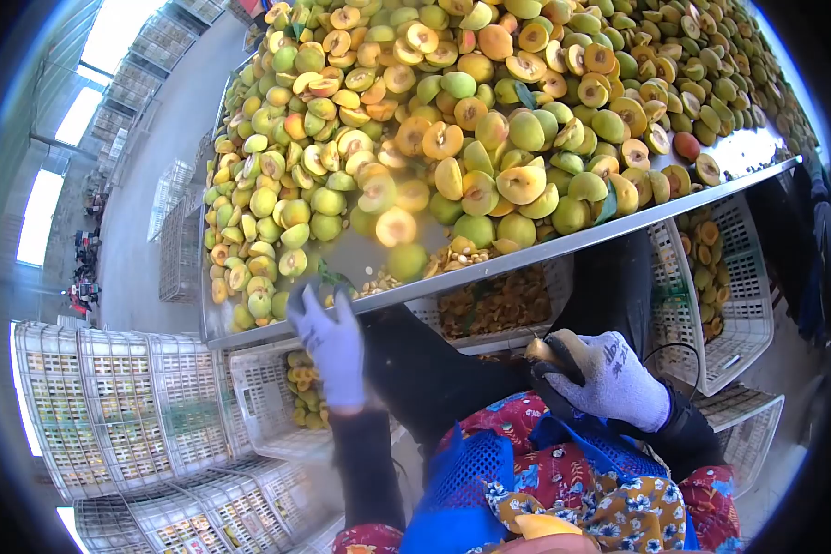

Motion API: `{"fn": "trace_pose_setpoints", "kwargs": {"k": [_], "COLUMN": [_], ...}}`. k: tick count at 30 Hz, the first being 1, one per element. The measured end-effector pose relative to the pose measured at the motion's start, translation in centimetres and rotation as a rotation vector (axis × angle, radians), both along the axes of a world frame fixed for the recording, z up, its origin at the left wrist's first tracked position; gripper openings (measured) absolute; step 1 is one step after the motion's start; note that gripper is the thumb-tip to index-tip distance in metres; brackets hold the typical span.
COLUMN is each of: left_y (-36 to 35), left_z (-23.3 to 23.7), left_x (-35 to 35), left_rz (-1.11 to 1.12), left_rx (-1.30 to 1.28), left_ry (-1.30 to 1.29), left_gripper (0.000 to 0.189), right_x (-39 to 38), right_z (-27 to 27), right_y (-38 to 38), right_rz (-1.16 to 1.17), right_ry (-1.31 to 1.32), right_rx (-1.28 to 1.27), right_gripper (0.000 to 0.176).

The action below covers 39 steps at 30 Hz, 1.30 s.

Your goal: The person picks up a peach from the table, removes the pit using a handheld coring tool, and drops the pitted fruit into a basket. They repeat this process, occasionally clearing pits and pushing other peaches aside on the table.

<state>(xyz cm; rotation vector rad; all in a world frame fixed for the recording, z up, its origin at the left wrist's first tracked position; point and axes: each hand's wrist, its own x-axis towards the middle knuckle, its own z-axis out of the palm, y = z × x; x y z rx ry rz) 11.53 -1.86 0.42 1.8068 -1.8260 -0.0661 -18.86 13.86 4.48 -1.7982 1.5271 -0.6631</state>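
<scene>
Clothes: blue mesh garment (471, 471) w/ red floral sleeves (711, 503) & brown floral cloth (642, 508), nearest cam; yellow-orange piece (547, 526) at bottom edge, ID unclear.
R hand: lt purple glove (619, 392), dark fingertips, writing on back; right hand (605, 374) closed round a small tan-tipped item (539, 351), can't tell what; held over the lap, short of the table.
L hand: left hand (328, 346) in matching glove, open, fingers spread & raised, nothing seen in it; fingertips by the near table rim, contact unclear.
Legs: dark trousers (434, 369), partly under table.
Crates, near: white plastic; left crate (268, 415) w/ green-yellow fruit inside; middle crate (559, 282) under table w/ brownish bits (494, 300); right crate (743, 314), tilted in view, w/ cut fruit.
Table: metal top, raised rim (563, 242), runs across view.
Pits: small pile (457, 256) just inside rim, approx. mid.
Fruit: big heap of fruit (526, 134) on table, green to orange, many halved, some halves w/ pit in; one reddish pc (686, 145) at R; few green leaves (608, 203) mixed in.
Glare: blurry bright spots over L-ctr fruit.
Crate stacks: tall stacks (125, 397) L of table; more stacks (148, 65) far back.
Bkgd: gray floor (157, 138), bright openings (42, 217) far L.
</scene>
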Motion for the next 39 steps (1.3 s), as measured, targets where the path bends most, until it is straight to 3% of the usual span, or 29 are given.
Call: {"fn": "trace_pose_setpoints", "kwargs": {"k": [2,4,8,11,12,15,17,18,21,22,25,26,28,32,35,39], "left_y": [-4.0,-7.2,-9.3,-6.1,-5.5,-1.3,0.5,1.1,2.1,2.4,3.4,4.0,4.6,5.9,6.6,7.1], "left_z": [-2.7,-4.9,-6.9,-3.5,-4.7,-0.1,-0.4,-0.7,-1.7,-1.0,-1.3,-1.7,-1.9,-4.4,-3.8,-3.2], "left_x": [-2.8,-5.3,-6.0,-7.4,-7.2,-9.3,-10.0,-10.2,-10.3,-11.1,-11.2,-11.8,-11.7,-12.2,-12.6,-12.8], "left_rz": [-0.053,-0.160,-0.257,-0.205,-0.285,-0.266,-0.256,-0.244,-0.292,-0.261,-0.238,-0.256,-0.357,-0.411,-0.523,-0.453], "left_rx": [0.089,0.182,-0.009,0.149,0.020,0.522,0.599,0.644,0.885,0.934,1.055,0.911,0.811,0.745,0.744,0.754], "left_ry": [-0.136,-0.214,-0.021,0.344,0.471,1.106,1.239,1.298,1.607,1.621,1.695,1.645,1.446,1.386,1.326,1.375], "left_gripper": [0.047,0.066,0.047,0.045,0.039,0.032,0.035,0.037,0.047,0.062,0.067,0.068,0.062,0.052,0.049,0.047], "right_x": [0.3,0.2,-0.4,-0.1,0.2,1.1,1.1,1.0,1.0,1.0,0.9,0.7,0.6,0.9,1.1,1.2], "right_z": [-0.8,-0.8,-1.1,-0.2,0.3,1.3,2.7,3.8,5.3,6.0,3.2,2.1,-0.2,-1.9,-2.7,-3.3], "right_y": [-0.1,0.2,0.5,0.1,-0.3,-1.5,-1.9,-2.1,-2.5,-2.5,-2.3,-2.5,-2.3,-1.9,-1.9,-1.8], "right_rz": [-0.031,-0.067,-0.102,-0.045,-0.018,0.058,0.131,0.190,0.238,0.255,0.115,0.046,-0.026,-0.036,-0.047,-0.038], "right_ry": [-0.022,-0.025,-0.068,-0.139,-0.147,-0.086,-0.059,-0.017,-0.105,-0.104,-0.110,-0.066,-0.066,-0.092,-0.074,-0.052], "right_rx": [-0.043,0.001,0.044,0.025,0.026,-0.048,-0.106,-0.032,-0.200,-0.158,-0.083,-0.075,-0.063,-0.053,-0.018,-0.002], "right_gripper": [0.029,0.029,0.029,0.029,0.029,0.030,0.031,0.042,0.031,0.031,0.031,0.031,0.029,0.026,0.025,0.026]}}
